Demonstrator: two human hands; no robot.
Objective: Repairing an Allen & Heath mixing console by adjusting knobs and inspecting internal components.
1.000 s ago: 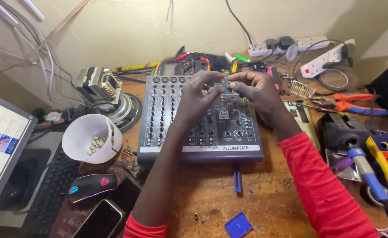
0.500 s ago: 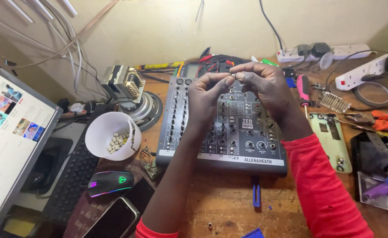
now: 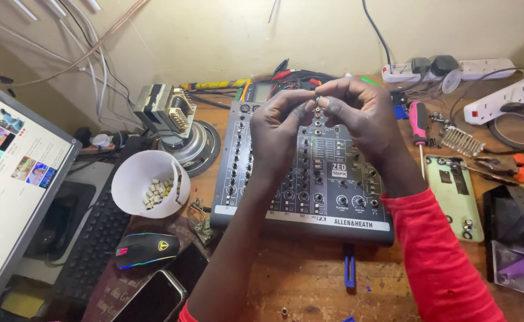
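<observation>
Both hands raised slightly higher than before, left hand [image 3: 283, 128] and right hand [image 3: 357, 113] pinching a tiny metal part [image 3: 318, 100] above the audio mixer [image 3: 303, 173], mid wooden table [image 3: 309, 280], white cup [image 3: 148, 182] toward left edge, beige wall behind.

Soft, even indoor light, sharp picture

Light falls from above and in front, so the hands [image 3: 327, 119] cast only faint shadows on the mixer [image 3: 309, 179]. The monitor [image 3: 11, 179] at the bench's left edge glows bright, slightly washed out. The wall [image 3: 214, 36] is evenly lit. Straight lines bow a little toward the corners; no motion blur.
</observation>
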